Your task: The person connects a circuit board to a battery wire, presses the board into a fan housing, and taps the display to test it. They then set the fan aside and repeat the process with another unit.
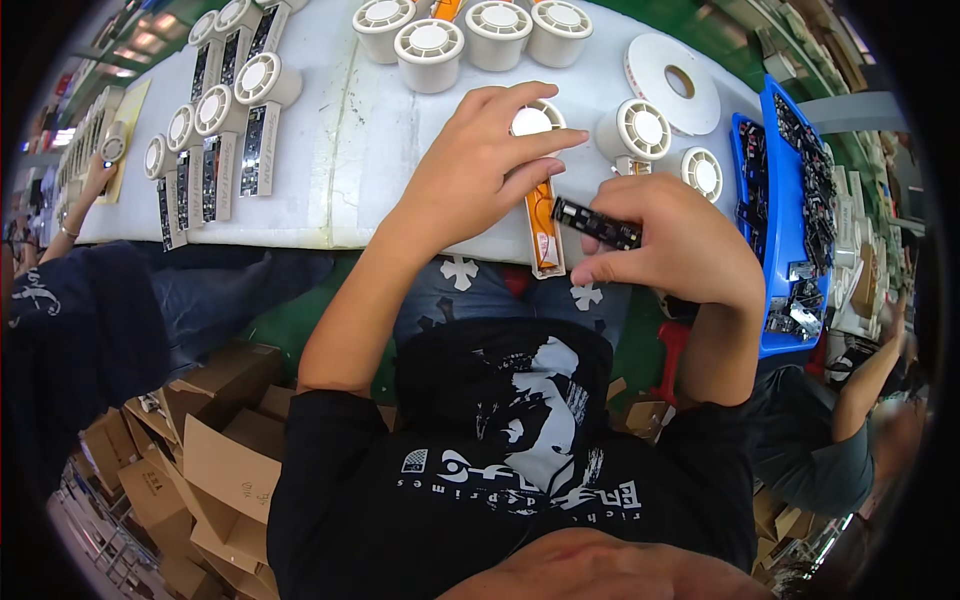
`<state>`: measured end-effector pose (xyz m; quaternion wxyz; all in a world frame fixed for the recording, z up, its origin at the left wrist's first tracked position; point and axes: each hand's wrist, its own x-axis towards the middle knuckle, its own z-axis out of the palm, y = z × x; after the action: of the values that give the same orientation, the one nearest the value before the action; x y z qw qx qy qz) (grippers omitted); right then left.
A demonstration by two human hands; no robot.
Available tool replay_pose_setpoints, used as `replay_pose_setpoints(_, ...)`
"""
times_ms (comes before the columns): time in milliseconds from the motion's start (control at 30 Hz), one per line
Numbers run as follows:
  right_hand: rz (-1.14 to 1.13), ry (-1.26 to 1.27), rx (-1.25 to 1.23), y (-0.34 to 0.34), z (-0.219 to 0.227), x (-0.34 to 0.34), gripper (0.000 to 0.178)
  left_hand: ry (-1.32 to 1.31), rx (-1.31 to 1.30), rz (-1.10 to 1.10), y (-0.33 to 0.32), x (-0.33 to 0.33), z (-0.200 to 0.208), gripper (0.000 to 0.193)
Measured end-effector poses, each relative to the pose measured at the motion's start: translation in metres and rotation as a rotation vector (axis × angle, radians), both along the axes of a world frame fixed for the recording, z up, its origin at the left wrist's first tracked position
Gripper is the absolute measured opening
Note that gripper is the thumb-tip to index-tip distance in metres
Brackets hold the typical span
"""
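My left hand [492, 160] lies around the white round head of a small handheld fan [537, 116], its fingers spread over the head's edge. That fan's open handle shows an orange battery [541, 222] and points toward me over the table's near edge. Between the thumb and fingers of my right hand [675, 235] is a black circuit board [597, 222], held tilted just right of the handle and apart from it. Behind the right hand stands another white fan [641, 130], with part of its handle hidden. One more fan head [701, 173] is at its right.
A blue bin [771, 340] with many circuit boards stands at the right. A white tape roll [673, 84] lies behind. Several fans [429, 54] stand at the back; others with boards fitted [217, 110] lie left. Cardboard boxes [232, 468] are below left. People sit on both sides.
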<state>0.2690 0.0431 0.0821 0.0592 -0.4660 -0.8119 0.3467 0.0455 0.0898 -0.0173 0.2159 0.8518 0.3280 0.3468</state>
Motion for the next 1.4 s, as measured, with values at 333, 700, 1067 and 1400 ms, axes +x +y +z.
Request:
replay_pose_setpoints(333,-0.449,0.000,0.478,-0.026,-0.030,-0.027,0.031,-0.186,-0.180,-0.062,-0.003,-0.009,0.001,0.049)
replay_pose_setpoints(700,-0.351,-0.327,0.372,-0.059,-0.035,-0.059,0.033,-0.005,0.175,0.112,-0.014,-0.005,0.008,0.049)
replay_pose_setpoints(1067,-0.387,-0.278,0.371,-0.059,-0.040,-0.051,0.032,0.311,0.608,0.063,-0.033,-0.016,0.011,0.051)
replay_pose_setpoints(1400,-0.445,-0.048,0.351,-0.050,-0.032,-0.036,0.033,0.287,0.277,-0.025,-0.032,-0.023,0.000,0.065)
